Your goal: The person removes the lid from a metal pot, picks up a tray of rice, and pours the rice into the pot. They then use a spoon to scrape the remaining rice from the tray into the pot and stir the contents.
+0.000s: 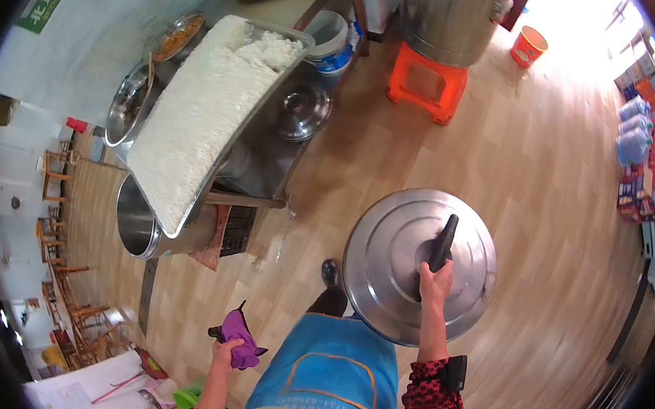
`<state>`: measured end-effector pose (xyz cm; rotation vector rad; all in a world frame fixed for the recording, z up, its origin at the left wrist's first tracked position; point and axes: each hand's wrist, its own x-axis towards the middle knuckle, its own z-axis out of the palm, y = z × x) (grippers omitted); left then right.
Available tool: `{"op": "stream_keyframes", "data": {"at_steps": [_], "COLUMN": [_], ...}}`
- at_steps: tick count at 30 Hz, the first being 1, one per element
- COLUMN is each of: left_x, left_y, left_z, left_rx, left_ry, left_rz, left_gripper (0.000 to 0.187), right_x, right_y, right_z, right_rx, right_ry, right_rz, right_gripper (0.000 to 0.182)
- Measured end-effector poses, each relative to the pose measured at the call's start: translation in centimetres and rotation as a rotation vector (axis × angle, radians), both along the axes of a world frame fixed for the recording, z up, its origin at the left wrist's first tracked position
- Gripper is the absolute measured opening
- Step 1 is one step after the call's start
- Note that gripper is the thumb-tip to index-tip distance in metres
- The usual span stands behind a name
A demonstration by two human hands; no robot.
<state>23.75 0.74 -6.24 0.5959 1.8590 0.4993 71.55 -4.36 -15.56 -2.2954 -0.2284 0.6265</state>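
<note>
My right hand (435, 281) is closed round the black handle of a large round metal lid (384, 263), which is held out in front of me over the floor. My left hand (227, 350), lower left, grips a bunched purple cloth (240, 340); a small black piece pokes out beside the fingers, and I cannot make out what it is. A blue apron (338, 367) hangs between my arms. To the left, a long metal tray (204, 110) heaped with white, rice-like food lies apart from both hands.
Under the tray's near end stands a steel pot (138, 220). A smaller lid (302, 110) lies beside a white bucket (329, 39). Ahead, a large metal container (449, 22) rests on an orange stool (429, 82), with a red bucket (528, 47) beyond. Wooden chairs (57, 175) line the left.
</note>
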Motion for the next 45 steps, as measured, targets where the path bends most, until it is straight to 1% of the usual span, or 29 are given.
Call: {"op": "stream_keyframes", "data": {"at_steps": [2,3,5,7,8,9,11,14,15,16,17,18,19,20,22,23,24,28,30,31,32,34,37,39,40,41,42,44,45], "left_x": [-1.1,-1.1,-0.8,-5.1,-3.3,-1.9,-1.9,-1.0,-0.7,-0.5,-0.8,0.4,1.4,2.8,5.1,6.0,5.6,13.5,17.7,17.4,17.8,21.2,21.8,22.4,22.9,23.5,24.0,24.7,25.5], "left_y": [-0.4,-0.7,-1.0,-3.4,-2.3,-1.9,-1.6,-2.1,-2.4,-3.1,-4.4,-5.5,-6.6,-7.8,-10.0,-10.9,-11.7,-14.9,-15.8,-14.3,-10.8,-9.8,-3.4,-1.6,-1.3,-0.7,0.3,1.9,2.1], "left_z": [-2.3,-2.6,-3.4,-8.0,-7.5,-6.1,-5.2,-5.0,-5.1,-5.7,-4.7,-5.4,-6.0,-6.6,-8.1,-9.1,-6.5,-10.5,-12.6,-12.1,-11.1,-13.0,-13.1,-15.8,-16.9,-18.4,-19.7,-21.9,-23.3], "left_rx": [-0.011,-0.009,-0.065,-0.103,-0.141,-0.106,-0.142,-0.17,-0.194,-0.204,-0.199,-0.155,-0.161,-0.142,-0.137,-0.165,-0.256,-0.242,-0.102,-0.097,-0.102,0.093,0.172,0.209,0.203,0.257,0.313,0.349,0.319], "left_ry": [-0.057,-0.072,-0.012,-0.087,-0.146,0.003,-0.027,-0.02,0.013,0.006,-0.026,-0.071,-0.079,-0.077,-0.085,-0.076,-0.05,-0.048,-0.002,-0.083,-0.157,-0.256,-0.348,-0.458,-0.49,-0.601,-0.707,-0.716,-0.756], "left_rz": [0.08,0.105,0.227,0.333,0.403,0.419,0.521,0.607,0.605,0.653,0.691,0.742,0.802,0.851,0.973,1.03,1.073,1.355,1.583,1.659,1.754,1.859,1.911,1.851,1.872,1.863,1.848,1.899,1.928], "left_gripper": [0.039,0.039,0.042,0.043,0.043,0.04,0.04,0.039,0.038,0.038,0.037,0.036,0.036,0.036,0.037,0.039,0.041,0.044,0.045,0.045,0.044,0.043,0.043,0.047,0.047,0.047,0.047,0.045,0.042], "right_x": [0.8,0.9,1.3,1.8,1.9,2.0,1.5,1.2,1.5,1.3,0.5,0.6,0.0,-0.4,-2.5,-4.1,-5.6,-7.8,-8.2,-8.4,-8.4,-8.3,-9.1,-10.1,-10.7,-11.1,-9.6,-5.4,-5.1], "right_y": [1.4,2.5,5.5,9.3,11.2,13.3,17.2,24.1,25.6,27.9,29.3,31.6,34.0,36.3,40.8,42.1,44.3,51.0,52.7,52.8,53.6,54.6,56.8,57.2,57.1,57.4,59.3,65.3,66.5], "right_z": [-0.8,-1.5,-1.6,-1.4,-1.9,-2.5,-4.0,-7.1,-11.4,-12.2,-12.2,-13.4,-14.8,-16.3,-18.9,-19.8,-19.6,-22.5,-23.6,-23.6,-23.7,-24.3,-25.3,-26.4,-26.4,-26.6,-28.6,-34.4,-35.2], "right_rx": [-0.018,-0.004,-0.037,-0.118,-0.111,-0.11,-0.15,-0.163,-0.162,-0.166,-0.147,-0.099,-0.039,-0.05,0.19,0.441,0.34,0.153,0.101,0.09,0.069,0.019,-0.021,-0.019,-0.011,0.0,0.002,0.04,0.052], "right_ry": [0.007,-0.044,-0.08,-0.082,-0.108,-0.119,-0.121,-0.102,-0.218,-0.225,-0.04,0.135,0.242,0.235,0.182,0.58,0.608,0.604,0.577,0.551,0.523,0.483,0.42,0.384,0.323,0.267,0.245,0.21,0.195], "right_rz": [0.042,0.045,0.134,0.244,0.288,0.314,0.374,0.476,0.489,0.538,0.545,0.558,0.506,0.572,0.584,0.386,0.387,0.524,0.59,0.624,0.666,0.752,0.857,0.899,0.879,0.86,0.878,0.922,0.937], "right_gripper": [0.04,0.037,0.038,0.04,0.04,0.043,0.05,0.047,0.041,0.041,0.038,0.035,0.031,0.031,0.031,0.034,0.034,0.035,0.035,0.035,0.035,0.036,0.036,0.036,0.041,0.046,0.046,0.034,0.034]}}
